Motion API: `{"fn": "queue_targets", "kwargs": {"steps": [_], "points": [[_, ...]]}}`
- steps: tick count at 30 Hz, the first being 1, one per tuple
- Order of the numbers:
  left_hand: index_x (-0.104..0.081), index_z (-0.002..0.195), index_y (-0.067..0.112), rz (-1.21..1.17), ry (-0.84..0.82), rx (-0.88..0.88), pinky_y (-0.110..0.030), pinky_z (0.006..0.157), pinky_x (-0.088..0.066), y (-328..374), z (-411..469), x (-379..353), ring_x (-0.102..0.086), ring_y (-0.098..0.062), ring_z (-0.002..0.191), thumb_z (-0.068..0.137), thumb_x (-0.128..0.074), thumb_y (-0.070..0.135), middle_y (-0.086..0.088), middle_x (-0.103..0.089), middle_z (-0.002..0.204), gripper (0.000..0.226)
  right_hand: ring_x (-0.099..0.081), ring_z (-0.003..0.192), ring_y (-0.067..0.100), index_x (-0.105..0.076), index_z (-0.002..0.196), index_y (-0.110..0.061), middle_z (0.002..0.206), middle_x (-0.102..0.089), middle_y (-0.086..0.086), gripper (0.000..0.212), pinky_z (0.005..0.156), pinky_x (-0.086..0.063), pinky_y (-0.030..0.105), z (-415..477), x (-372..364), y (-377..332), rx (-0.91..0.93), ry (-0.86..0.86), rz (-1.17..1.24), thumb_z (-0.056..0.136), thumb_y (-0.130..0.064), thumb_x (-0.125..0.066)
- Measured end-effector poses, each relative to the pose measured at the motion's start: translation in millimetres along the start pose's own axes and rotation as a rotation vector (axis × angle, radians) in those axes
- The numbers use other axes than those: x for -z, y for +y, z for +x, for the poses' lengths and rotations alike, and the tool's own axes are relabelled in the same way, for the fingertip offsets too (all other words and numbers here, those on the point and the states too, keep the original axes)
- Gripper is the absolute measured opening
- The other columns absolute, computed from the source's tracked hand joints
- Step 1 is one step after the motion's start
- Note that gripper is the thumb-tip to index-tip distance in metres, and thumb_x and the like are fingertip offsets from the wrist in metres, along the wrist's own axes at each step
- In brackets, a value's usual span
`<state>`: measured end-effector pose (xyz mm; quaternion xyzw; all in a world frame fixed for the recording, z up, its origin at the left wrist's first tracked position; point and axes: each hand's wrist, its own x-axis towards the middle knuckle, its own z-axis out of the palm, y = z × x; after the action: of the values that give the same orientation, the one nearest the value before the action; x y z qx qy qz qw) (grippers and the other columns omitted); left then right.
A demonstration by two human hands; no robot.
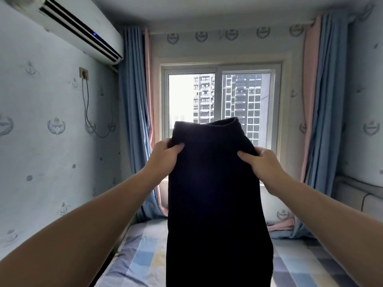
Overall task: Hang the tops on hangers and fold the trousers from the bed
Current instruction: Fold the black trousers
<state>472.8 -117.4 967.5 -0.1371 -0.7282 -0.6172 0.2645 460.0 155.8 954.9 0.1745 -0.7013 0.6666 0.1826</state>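
The bed [145,255], in a checked sheet, lies well below both hands. Beyond the hands stands the window [207,96]; the air conditioner [78,30] hangs high to the left of the left hand. Between the hands the dark trousers [213,193] hang in the air above the bed, waistband uppermost. The left hand [165,156] grips their left edge near the top, thumb across the cloth; the right hand [261,162] grips the right edge likewise.
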Motion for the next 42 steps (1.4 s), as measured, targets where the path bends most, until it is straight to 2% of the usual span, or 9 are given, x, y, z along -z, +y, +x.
{"fn": "queue_targets", "kwargs": {"steps": [9,17,20,25,27,30,35,39,42], "points": [[-0.07,0.104,0.02,-0.026,-0.025,0.116,-0.018,0.068,-0.058,-53,-24,21,-0.076,-0.012,0.086,0.1,-0.06,0.019,0.007,-0.079,0.092,0.01,-0.076,0.085,0.023,-0.074,0.104,-0.016,0.093,-0.079,0.003,0.014,0.079,-0.059,0.036,-8,-28,51,-0.1,-0.069,-0.027,0.091,-0.02,-0.073],[-0.07,0.101,0.016,-0.001,-0.01,0.303,-0.026,0.074,-0.056,-205,-8,55,-0.075,-0.013,0.086,0.098,-0.062,0.014,0.005,-0.079,0.089,0.009,-0.076,0.081,0.026,-0.075,0.099,-0.009,0.089,-0.078,0.009,0.011,0.073,-0.061,0.035,27,-99,180,-0.272,-0.133,-0.087,0.089,-0.013,-0.074],[-0.071,0.098,0.012,0.025,-0.002,0.4,-0.034,0.083,-0.057,-297,1,68,-0.071,-0.016,0.087,0.098,-0.061,0.008,0.003,-0.077,0.089,0.01,-0.075,0.079,0.023,-0.075,0.096,-0.008,0.089,-0.078,0.009,0.008,0.073,-0.059,0.034,42,-135,259,-0.356,-0.174,-0.147,0.089,-0.012,-0.073],[-0.071,0.093,0.014,0.054,0.003,0.625,-0.034,0.079,-0.051,-486,12,85,-0.067,-0.018,0.084,0.097,-0.064,0.01,0.006,-0.075,0.082,0.008,-0.071,0.072,0.016,-0.075,0.088,-0.012,0.084,-0.077,0.008,0.004,0.065,-0.055,0.03,68,-205,431,-0.533,-0.224,-0.259,0.091,-0.014,-0.072],[-0.069,0.095,0.012,0.063,0.012,0.707,-0.037,0.078,-0.049,-570,18,92,-0.066,-0.019,0.082,0.097,-0.066,0.016,0.0,-0.074,0.086,0.006,-0.073,0.071,0.015,-0.075,0.088,-0.014,0.083,-0.077,0.005,0.005,0.061,-0.056,0.027,79,-233,508,-0.605,-0.243,-0.295,0.091,-0.016,-0.072],[-0.068,0.102,0.007,0.072,-0.007,0.8,-0.035,0.074,-0.047,-692,32,98,-0.065,-0.021,0.083,0.099,-0.064,0.02,-0.014,-0.074,0.097,0.013,-0.071,0.071,0.016,-0.074,0.087,-0.014,0.08,-0.077,0.002,0.006,0.067,-0.055,0.033,94,-277,624,-0.684,-0.23,-0.332,0.092,-0.017,-0.071],[-0.062,0.116,0.006,0.087,0.008,0.895,-0.033,0.077,-0.044,-870,53,92,-0.062,-0.02,0.09,0.103,-0.057,0.021,-0.018,-0.069,0.115,0.02,-0.051,0.053,0.007,-0.067,0.077,-0.008,0.059,-0.06,-0.007,0.019,0.053,-0.037,0.027,123,-339,811,-0.731,-0.112,-0.381,0.092,-0.02,-0.069],[-0.053,0.133,0.016,0.156,0.03,0.934,-0.036,0.098,-0.049,-982,49,79,-0.062,-0.021,0.112,0.103,-0.054,0.033,-0.005,-0.063,0.13,0.035,-0.056,0.07,0.021,-0.066,0.085,-0.002,0.076,-0.063,0.007,0.025,0.064,-0.041,0.034,131,-369,938,-0.767,-0.075,-0.456,0.095,-0.025,-0.064],[-0.033,0.156,0.022,0.246,-0.017,0.949,-0.042,0.118,-0.034,-1037,33,71,-0.042,-0.022,0.142,0.103,-0.053,0.039,0.003,-0.042,0.155,0.059,-0.06,0.093,0.027,-0.065,0.108,-0.008,0.102,-0.065,0.007,0.016,0.08,-0.046,0.035,122,-380,997,-0.844,-0.069,-0.531,0.098,-0.02,-0.059]]}}
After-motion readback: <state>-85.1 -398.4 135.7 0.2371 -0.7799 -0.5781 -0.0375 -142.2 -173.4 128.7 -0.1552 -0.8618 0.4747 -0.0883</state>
